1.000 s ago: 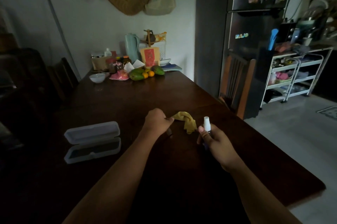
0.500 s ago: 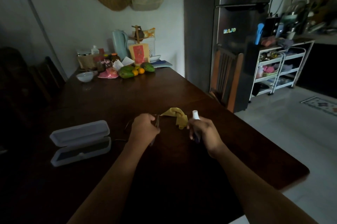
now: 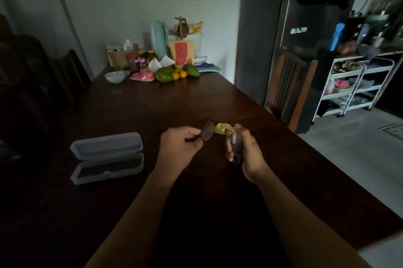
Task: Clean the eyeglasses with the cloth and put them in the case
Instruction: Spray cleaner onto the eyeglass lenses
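The left hand pinches the dark-framed eyeglasses; the right hand grips a small spray bottle. A crumpled yellow cloth lies between them; the open translucent plastic case rests left of both hands.

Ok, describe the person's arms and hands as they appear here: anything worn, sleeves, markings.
Both forearms enter from the bottom edge and are bare as far as the picture shows: no sleeves in view. The left hand and right hand wear no gloves, and no watch, bracelet or ring can be made out. No markings show, though the dim light could hide small details.
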A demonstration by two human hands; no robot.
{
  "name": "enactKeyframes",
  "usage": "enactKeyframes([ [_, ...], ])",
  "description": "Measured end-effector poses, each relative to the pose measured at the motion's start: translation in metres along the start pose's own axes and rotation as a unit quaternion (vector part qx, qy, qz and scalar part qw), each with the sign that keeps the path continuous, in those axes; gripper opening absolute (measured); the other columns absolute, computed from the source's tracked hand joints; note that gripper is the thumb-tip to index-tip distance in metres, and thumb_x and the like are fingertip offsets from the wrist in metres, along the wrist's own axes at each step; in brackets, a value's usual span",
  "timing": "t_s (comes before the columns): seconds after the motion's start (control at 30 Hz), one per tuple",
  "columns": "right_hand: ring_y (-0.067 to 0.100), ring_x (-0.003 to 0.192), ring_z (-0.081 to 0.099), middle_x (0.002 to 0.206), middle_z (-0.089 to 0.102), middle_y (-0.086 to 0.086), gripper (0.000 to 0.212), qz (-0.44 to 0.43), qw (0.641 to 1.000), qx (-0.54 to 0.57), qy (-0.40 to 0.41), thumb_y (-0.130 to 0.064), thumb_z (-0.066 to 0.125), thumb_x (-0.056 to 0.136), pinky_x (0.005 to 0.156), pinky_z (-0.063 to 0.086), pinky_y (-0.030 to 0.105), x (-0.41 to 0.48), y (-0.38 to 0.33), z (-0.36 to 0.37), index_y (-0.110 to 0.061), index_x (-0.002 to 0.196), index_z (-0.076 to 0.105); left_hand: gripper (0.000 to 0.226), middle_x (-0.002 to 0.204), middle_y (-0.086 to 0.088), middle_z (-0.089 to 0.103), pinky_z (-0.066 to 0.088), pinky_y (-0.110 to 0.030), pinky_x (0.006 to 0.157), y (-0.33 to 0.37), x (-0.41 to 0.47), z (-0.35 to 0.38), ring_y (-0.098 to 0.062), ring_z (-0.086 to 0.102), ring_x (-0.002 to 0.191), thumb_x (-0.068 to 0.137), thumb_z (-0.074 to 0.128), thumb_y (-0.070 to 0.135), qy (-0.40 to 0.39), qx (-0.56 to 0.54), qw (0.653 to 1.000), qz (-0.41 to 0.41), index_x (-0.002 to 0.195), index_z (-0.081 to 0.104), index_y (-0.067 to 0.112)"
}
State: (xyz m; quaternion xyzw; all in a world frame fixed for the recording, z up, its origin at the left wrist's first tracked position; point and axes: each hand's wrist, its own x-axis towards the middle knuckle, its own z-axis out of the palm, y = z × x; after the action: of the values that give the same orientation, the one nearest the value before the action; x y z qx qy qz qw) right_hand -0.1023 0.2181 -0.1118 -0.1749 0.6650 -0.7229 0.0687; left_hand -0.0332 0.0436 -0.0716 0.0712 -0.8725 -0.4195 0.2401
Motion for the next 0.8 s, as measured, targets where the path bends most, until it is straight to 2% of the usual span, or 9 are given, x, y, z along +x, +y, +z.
enactKeyframes([
  [0.1,0.023,0.048,0.04,0.055,0.043,0.008,0.063,-0.013,1.0,-0.028,0.0,-0.058,0.038,0.099,0.055,0.037,0.035,-0.003,0.0,0.006,-0.011,0.058,0.048,0.025,0.091,0.008,0.077,0.048,-0.003,0.068,0.002,-0.002,-0.001,0.01,0.068,0.077,0.078,0.077,0.009,0.001,-0.055,0.998,0.022,0.101,0.078,0.017],
  [0.23,0.017,0.041,0.029,0.049,0.035,0.002,0.049,-0.007,0.999,-0.023,0.023,-0.041,0.043,0.103,0.044,0.024,0.032,-0.005,-0.002,0.014,-0.008,0.066,0.041,0.021,0.077,0.01,0.077,0.046,-0.009,0.048,0.004,-0.004,-0.001,0.003,0.067,0.055,0.078,0.077,0.001,-0.015,-0.131,0.991,0.007,0.095,0.079,0.014],
  [0.33,0.012,0.04,0.028,0.05,0.034,-0.001,0.039,0.012,0.999,0.001,0.033,-0.033,0.044,0.104,0.04,0.02,0.025,-0.005,-0.005,0.015,-0.011,0.072,0.042,0.021,0.07,0.001,0.077,0.046,-0.012,0.048,0.004,-0.004,-0.002,-0.006,0.068,0.057,0.078,0.077,0.001,-0.029,-0.153,0.988,0.001,0.09,0.08,0.017],
  [0.43,0.011,0.038,0.026,0.048,0.035,-0.004,0.045,0.023,0.999,0.013,0.026,-0.031,0.043,0.104,0.039,0.019,0.021,-0.006,-0.005,0.016,-0.02,0.062,0.034,0.024,0.072,-0.009,0.077,0.047,-0.014,0.051,0.004,-0.004,-0.004,-0.015,0.067,0.06,0.076,0.077,0.002,-0.031,-0.167,0.985,0.009,0.083,0.079,0.025],
  [0.53,0.011,0.039,0.023,0.048,0.034,-0.005,0.049,0.033,0.999,0.025,0.02,-0.033,0.044,0.103,0.039,0.017,0.019,-0.006,-0.005,0.015,-0.025,0.056,0.033,0.027,0.071,-0.002,0.078,0.049,-0.013,0.055,0.003,-0.003,-0.003,-0.016,0.072,0.064,0.075,0.078,0.003,-0.032,-0.154,0.987,0.019,0.082,0.079,0.029],
  [0.6,0.011,0.038,0.023,0.048,0.035,-0.005,0.05,0.035,0.999,0.029,0.014,-0.034,0.043,0.102,0.04,0.016,0.018,-0.006,-0.005,0.014,-0.026,0.055,0.033,0.028,0.073,0.003,0.078,0.049,-0.012,0.06,0.002,-0.004,-0.003,-0.011,0.073,0.069,0.075,0.079,0.004,-0.037,-0.14,0.989,0.027,0.083,0.079,0.031],
  [0.7,0.011,0.037,0.024,0.048,0.037,-0.004,0.04,0.038,0.999,0.029,0.013,-0.042,0.046,0.093,0.041,0.017,0.016,-0.005,-0.006,0.015,-0.023,0.059,0.036,0.026,0.075,0.011,0.078,0.052,-0.013,0.067,0.001,-0.004,-0.003,-0.003,0.073,0.074,0.074,0.08,0.005,-0.036,-0.123,0.991,0.032,0.087,0.08,0.027],
  [0.8,0.011,0.036,0.025,0.048,0.037,-0.004,0.04,0.037,0.999,0.031,0.009,-0.044,0.046,0.09,0.04,0.017,0.016,-0.005,-0.006,0.015,-0.024,0.057,0.038,0.024,0.077,0.01,0.078,0.052,-0.013,0.069,0.001,-0.004,-0.003,-0.001,0.073,0.075,0.074,0.08,0.004,-0.036,-0.119,0.992,0.034,0.089,0.08,0.023],
])
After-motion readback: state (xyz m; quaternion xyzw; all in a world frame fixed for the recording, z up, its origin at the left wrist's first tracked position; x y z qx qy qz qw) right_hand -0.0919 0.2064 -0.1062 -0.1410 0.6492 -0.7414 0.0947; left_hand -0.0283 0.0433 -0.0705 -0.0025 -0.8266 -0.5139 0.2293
